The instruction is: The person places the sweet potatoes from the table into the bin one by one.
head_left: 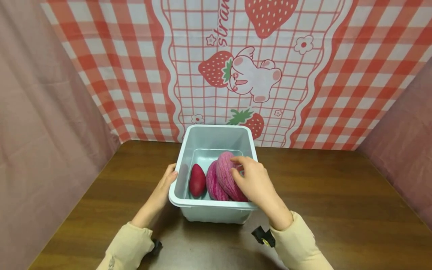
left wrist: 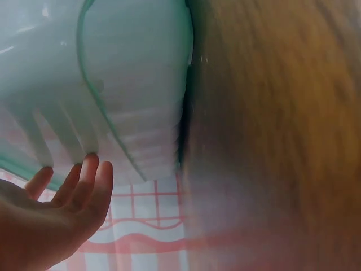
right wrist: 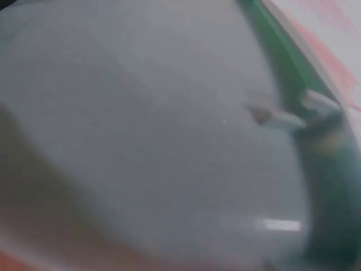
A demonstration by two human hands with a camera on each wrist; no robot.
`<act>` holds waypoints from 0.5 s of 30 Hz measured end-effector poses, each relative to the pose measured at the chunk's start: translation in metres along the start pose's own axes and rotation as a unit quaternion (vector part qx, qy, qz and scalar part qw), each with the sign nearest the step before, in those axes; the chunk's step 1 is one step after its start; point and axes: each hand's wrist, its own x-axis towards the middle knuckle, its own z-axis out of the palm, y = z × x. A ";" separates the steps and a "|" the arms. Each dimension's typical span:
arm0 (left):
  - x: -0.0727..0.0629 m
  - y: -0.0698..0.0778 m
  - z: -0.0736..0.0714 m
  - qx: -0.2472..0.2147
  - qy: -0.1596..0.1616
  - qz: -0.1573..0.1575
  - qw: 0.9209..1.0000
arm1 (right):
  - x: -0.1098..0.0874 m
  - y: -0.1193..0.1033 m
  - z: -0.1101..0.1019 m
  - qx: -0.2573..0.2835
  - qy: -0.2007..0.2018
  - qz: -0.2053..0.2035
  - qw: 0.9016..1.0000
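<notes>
A pale blue-green plastic bin (head_left: 216,214) stands on the table. Inside lie a smooth dark red sweet-potato-like vegetable (head_left: 197,181) and, right of it, a striped magenta eggplant (head_left: 213,183) partly behind a lighter striped pink eggplant (head_left: 225,172). My left hand (head_left: 164,186) touches the bin's left side, thumb near the rim; the left wrist view shows its extended fingers (left wrist: 87,183) against the outer wall. My right hand (head_left: 254,180) reaches over the right rim, thumb and fingertips spread at the lighter eggplant's side. Only the blurred bin wall (right wrist: 169,124) fills the right wrist view.
The brown wooden table (head_left: 337,198) extends on both sides of the bin. Behind it hangs a red-and-white checked cloth (head_left: 131,75) with strawberry prints. Pink curtains (head_left: 44,123) close off the left and right. A dark wrist mount (head_left: 264,236) sits below the right sleeve.
</notes>
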 end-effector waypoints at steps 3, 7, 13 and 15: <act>0.000 0.004 -0.002 0.028 0.007 0.003 1.000 | -0.005 0.006 -0.008 0.044 0.045 -0.006 0.998; 0.002 0.011 -0.005 0.076 0.027 0.024 0.996 | -0.011 0.019 -0.018 0.074 0.126 -0.033 0.989; 0.002 0.021 -0.013 0.181 0.056 0.081 0.979 | -0.020 0.045 -0.036 0.058 0.191 -0.049 0.979; 0.001 0.024 -0.015 0.213 0.057 0.093 0.971 | -0.023 0.054 -0.042 0.052 0.197 -0.046 0.978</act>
